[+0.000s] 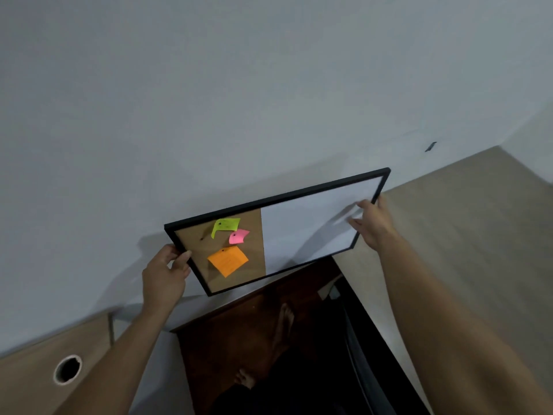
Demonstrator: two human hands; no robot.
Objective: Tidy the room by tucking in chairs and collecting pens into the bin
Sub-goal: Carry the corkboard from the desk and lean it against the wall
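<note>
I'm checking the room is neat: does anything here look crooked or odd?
Yes. The black-framed cork and whiteboard panel sits tilted against the grey wall, right end higher, held at each end by the left hand and right hand. Its green sticky note curls off the cork.

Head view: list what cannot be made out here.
- Writing on the green note, pink note and orange note: too small and blurred.
- How the board is fixed to the wall: hidden behind it.
- Left hand and right hand fingers: partly behind the frame.
- Chairs, pens, bin: none clearly in view.
- Dark area under the desk: too dim.
</note>
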